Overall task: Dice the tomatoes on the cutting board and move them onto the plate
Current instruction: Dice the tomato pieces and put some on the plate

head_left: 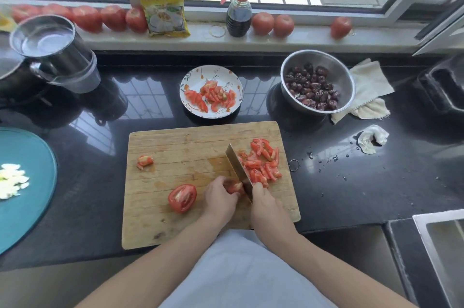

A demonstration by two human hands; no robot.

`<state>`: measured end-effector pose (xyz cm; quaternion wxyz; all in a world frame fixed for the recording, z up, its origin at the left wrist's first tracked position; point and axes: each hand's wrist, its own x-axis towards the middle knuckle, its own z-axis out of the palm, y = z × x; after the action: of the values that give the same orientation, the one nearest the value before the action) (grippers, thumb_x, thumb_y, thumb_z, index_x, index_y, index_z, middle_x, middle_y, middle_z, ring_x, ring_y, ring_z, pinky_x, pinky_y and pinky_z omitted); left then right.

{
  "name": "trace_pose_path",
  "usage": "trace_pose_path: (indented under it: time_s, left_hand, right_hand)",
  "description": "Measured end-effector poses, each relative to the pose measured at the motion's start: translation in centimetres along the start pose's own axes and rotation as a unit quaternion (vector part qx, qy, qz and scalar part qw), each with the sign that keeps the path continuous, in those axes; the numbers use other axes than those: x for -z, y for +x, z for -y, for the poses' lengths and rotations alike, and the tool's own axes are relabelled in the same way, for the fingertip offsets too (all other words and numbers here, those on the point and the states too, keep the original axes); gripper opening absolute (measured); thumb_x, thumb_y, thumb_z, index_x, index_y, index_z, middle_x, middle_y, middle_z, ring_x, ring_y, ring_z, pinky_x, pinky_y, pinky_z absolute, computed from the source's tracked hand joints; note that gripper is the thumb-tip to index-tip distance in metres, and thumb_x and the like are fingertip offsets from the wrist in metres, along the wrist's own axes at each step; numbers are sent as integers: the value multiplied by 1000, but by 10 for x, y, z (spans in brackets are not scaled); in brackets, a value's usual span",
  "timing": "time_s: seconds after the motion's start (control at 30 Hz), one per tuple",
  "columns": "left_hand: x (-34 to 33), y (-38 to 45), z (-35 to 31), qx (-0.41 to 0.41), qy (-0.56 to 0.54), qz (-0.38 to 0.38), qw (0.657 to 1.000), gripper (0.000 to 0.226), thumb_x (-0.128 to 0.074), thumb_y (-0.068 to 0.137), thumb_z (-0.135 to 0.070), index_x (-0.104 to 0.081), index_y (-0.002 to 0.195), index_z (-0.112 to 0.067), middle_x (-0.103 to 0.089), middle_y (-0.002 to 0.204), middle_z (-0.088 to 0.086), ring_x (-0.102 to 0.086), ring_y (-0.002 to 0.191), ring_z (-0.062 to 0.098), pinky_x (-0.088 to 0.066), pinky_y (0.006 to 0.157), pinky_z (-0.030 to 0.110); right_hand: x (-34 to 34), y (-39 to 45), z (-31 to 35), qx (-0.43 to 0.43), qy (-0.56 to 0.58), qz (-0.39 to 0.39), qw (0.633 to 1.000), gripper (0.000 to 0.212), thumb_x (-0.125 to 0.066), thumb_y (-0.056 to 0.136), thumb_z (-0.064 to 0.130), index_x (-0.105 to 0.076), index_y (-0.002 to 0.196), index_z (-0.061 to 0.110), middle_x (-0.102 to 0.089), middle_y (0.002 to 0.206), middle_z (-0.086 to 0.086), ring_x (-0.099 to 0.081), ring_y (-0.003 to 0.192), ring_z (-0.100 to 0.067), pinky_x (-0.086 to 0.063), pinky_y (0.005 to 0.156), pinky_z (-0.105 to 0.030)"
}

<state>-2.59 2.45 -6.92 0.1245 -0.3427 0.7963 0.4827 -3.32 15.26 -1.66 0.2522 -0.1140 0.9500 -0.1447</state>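
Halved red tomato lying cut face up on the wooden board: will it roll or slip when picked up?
The halved red tomato probably rocks on its rounded underside. Its wet-looking cut face suggests slippery and soft, so grip gently.

Nine whole tomatoes lined the windowsill, with one cutting board, one plate, one knife, one steel bowl and two hands.

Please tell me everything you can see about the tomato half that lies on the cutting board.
The tomato half is red, with its cut face up, showing pale flesh and seed pockets. It lies whole and uncut on the near left part of the wooden cutting board, left of the left hand. Only the board touches it; the hand is close but apart from it. The knife is further right.
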Motion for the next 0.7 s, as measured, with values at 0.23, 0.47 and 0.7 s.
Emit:
trace_pose_path:
  time_s: [0.23,0.47,0.7]
  left_hand:
    - [-7,-3,0,3,-30,-24,999,33,-79,87,-16,-77,119,-16,-77,113,1,-69,107,20,-53,91,32]
    - [-1,-11,9,-24,-24,-41,999,33,-78,87,-15,-76,120,-12,-77,114,3,-69,109,21,-51,95,32]
    - [6,-12,20,-10,-19,-78,997,35,-83,84,-15,-76,117,-15,-70,112,5,-65,104,24,-48,93,32]
  right_hand:
    - [1,0,3,-5,6,0,1000,17,-27,96,8,-29,99,24,-53,102,-2,-58,91,-34,-49,73,-51]
    - [14,32,17,13,42,-3,999,12,-42,97,13,-32,97,20,-58,102,-9,-57,93,-37,-33,66,-38]
    - [17,7,5,20,38,-11,999,19,-35,99,14,-25,89,28,-48,92,2,-53,86,-38,-31,64,-40]
